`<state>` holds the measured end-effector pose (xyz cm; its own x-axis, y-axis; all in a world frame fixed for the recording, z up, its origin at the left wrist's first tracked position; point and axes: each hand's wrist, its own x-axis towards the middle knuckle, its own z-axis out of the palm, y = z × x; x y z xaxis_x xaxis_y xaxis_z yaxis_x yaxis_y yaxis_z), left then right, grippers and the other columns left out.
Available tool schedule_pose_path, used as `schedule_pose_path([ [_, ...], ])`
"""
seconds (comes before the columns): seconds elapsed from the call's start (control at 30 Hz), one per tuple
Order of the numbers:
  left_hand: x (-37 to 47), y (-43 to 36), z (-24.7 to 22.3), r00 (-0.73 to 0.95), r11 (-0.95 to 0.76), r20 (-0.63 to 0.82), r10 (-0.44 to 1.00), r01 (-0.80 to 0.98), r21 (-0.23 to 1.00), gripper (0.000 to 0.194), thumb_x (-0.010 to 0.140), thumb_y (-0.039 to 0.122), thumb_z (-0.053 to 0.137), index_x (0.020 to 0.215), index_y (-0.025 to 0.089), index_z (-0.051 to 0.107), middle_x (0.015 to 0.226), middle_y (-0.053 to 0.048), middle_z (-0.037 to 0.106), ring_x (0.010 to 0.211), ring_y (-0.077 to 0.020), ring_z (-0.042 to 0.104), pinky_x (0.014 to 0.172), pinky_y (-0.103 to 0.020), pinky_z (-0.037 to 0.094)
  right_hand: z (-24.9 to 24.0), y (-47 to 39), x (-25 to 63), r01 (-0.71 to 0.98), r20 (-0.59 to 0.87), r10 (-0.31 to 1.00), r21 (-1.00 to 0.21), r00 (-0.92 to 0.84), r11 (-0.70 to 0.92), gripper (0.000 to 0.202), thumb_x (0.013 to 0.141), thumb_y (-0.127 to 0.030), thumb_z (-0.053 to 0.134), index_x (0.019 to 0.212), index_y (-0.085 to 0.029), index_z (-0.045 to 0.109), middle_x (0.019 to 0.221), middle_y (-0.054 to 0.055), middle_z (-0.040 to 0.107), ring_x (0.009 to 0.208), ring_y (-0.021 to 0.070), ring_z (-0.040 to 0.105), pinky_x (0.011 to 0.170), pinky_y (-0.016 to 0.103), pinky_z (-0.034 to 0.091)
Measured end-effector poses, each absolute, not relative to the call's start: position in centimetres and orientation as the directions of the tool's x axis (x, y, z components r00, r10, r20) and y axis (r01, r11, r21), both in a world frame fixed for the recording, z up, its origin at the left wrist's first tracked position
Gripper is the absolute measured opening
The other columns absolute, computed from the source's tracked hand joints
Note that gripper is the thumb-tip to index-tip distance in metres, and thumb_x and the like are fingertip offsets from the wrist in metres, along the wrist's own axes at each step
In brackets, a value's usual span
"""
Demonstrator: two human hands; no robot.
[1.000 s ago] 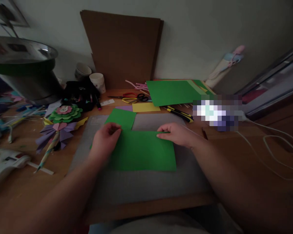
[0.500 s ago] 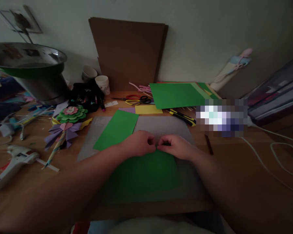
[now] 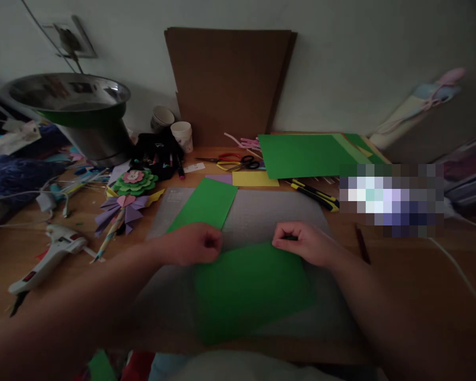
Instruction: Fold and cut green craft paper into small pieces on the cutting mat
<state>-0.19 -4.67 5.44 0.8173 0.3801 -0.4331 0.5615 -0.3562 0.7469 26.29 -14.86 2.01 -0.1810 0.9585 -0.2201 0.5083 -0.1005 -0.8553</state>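
A sheet of green paper (image 3: 254, 288) is held by its far edge over the grey cutting mat (image 3: 277, 209), its near part blurred. My left hand (image 3: 196, 243) is closed at the sheet's upper left corner. Fingers of my right hand (image 3: 295, 241) pinch the far edge nearer its right end. Beyond my left hand, a second green piece (image 3: 206, 203) lies slanted on the mat, apart from the held sheet.
Left are a glue gun (image 3: 51, 254), a paper flower (image 3: 133, 182) and a metal bowl (image 3: 67, 95). Scissors (image 3: 248, 162), a yellow-black cutter (image 3: 315, 194) and a green sheet stack (image 3: 301, 156) stand behind the mat. A dark red stick (image 3: 362, 243) lies right.
My hands have moved apart along the sheet's far edge, the left one outward to the left. The view has shifted, so the surroundings sit farther right.
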Motion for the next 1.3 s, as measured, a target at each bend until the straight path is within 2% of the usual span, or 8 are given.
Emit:
schedule_pose_path([
  [0.13, -3.3, -4.9, 5.6, 0.779, -0.320, -0.469, 0.417, 0.608, 0.726, 0.007, 0.068, 0.019, 0.043, 0.064, 0.019, 0.048, 0.057, 0.006, 0.041, 0.054, -0.0099, 0.038, 0.051, -0.021, 0.030, 2.0, -14.8, 27.1, 0.504, -0.218, 0.958, -0.858, -0.185, -0.098, 0.022, 0.079, -0.039, 0.058, 0.067, -0.021, 0.057, 0.069, -0.001, 0.059, 0.065, 0.0136, 0.053, 0.062, 0.027, 0.039],
  [0.23, -4.8, -4.9, 5.9, 0.709, -0.360, -0.475, 0.521, 0.687, 0.631, 0.008, 0.070, 0.020, 0.044, 0.063, 0.020, 0.049, 0.057, 0.005, 0.043, 0.054, -0.0110, 0.040, 0.051, -0.022, 0.029, 2.2, -14.8, 27.4, 0.505, -0.209, 0.960, -0.859, -0.189, -0.087, 0.023, 0.080, -0.040, 0.057, 0.067, -0.021, 0.057, 0.068, -0.001, 0.058, 0.066, 0.0140, 0.053, 0.062, 0.027, 0.040],
  [0.33, -4.4, -5.2, 6.2, 0.638, -0.387, -0.383, 0.669, 0.738, 0.554, 0.014, 0.076, 0.028, 0.046, 0.067, 0.020, 0.054, 0.059, 0.004, 0.050, 0.057, -0.0128, 0.045, 0.053, -0.024, 0.030, 2.3, -14.8, 27.2, 0.519, -0.200, 0.961, -0.852, -0.193, -0.073, 0.023, 0.080, -0.041, 0.056, 0.067, -0.021, 0.057, 0.069, -0.001, 0.059, 0.066, 0.0145, 0.054, 0.063, 0.027, 0.041],
  [0.4, -2.7, -5.8, 6.3, 0.632, -0.389, -0.283, 0.722, 0.708, 0.589, 0.016, 0.079, 0.032, 0.048, 0.078, 0.021, 0.060, 0.071, 0.002, 0.059, 0.065, -0.0145, 0.052, 0.057, -0.024, 0.034, 2.3, -14.8, 26.7, 0.535, -0.199, 0.960, -0.842, -0.195, -0.066, 0.021, 0.080, -0.039, 0.056, 0.068, -0.021, 0.058, 0.069, -0.001, 0.060, 0.066, 0.0145, 0.055, 0.063, 0.027, 0.041],
  [0.5, 0.9, -7.0, 6.0, 0.731, -0.442, -0.216, 0.647, 0.590, 0.675, 0.018, 0.079, 0.031, 0.049, 0.085, 0.022, 0.063, 0.081, 0.001, 0.064, 0.072, -0.0152, 0.056, 0.063, -0.025, 0.037, 2.4, -15.0, 25.8, 0.561, -0.188, 0.965, -0.826, -0.180, -0.056, 0.018, 0.081, -0.035, 0.056, 0.069, -0.022, 0.060, 0.071, -0.001, 0.062, 0.067, 0.0147, 0.055, 0.062, 0.027, 0.040],
  [0.7, 4.4, -7.7, 4.9, 0.787, -0.433, -0.245, 0.566, 0.537, 0.724, 0.009, 0.069, 0.021, 0.049, 0.060, 0.020, 0.051, 0.056, 0.004, 0.048, 0.055, -0.0118, 0.044, 0.051, -0.024, 0.029, 2.4, -15.3, 25.2, 0.576, -0.152, 0.976, -0.817, -0.153, -0.036, 0.019, 0.081, -0.035, 0.056, 0.068, -0.022, 0.058, 0.067, -0.002, 0.058, 0.065, 0.0137, 0.053, 0.060, 0.026, 0.039],
  [1.03, -1.6, -6.9, 4.5, 0.764, -0.291, -0.383, 0.519, 0.579, 0.762, 0.007, 0.069, 0.021, 0.044, 0.062, 0.019, 0.045, 0.056, 0.006, 0.037, 0.054, -0.0098, 0.036, 0.049, -0.022, 0.027, 2.2, -15.1, 26.5, 0.537, -0.129, 0.972, -0.843, -0.196, -0.004, 0.018, 0.081, -0.035, 0.057, 0.070, -0.022, 0.061, 0.071, 0.000, 0.063, 0.070, 0.0149, 0.057, 0.065, 0.027, 0.042],
  [1.3, -4.4, -7.5, 5.1, 0.704, -0.167, -0.415, 0.576, 0.598, 0.784, 0.009, 0.069, 0.019, 0.045, 0.060, 0.019, 0.043, 0.057, 0.006, 0.035, 0.056, -0.0104, 0.033, 0.051, -0.022, 0.027, 2.4, -15.2, 27.1, 0.513, -0.135, 0.969, -0.858, -0.208, -0.009, 0.020, 0.080, -0.038, 0.059, 0.068, -0.022, 0.061, 0.069, -0.001, 0.062, 0.067, 0.0142, 0.056, 0.062, 0.026, 0.042],
])
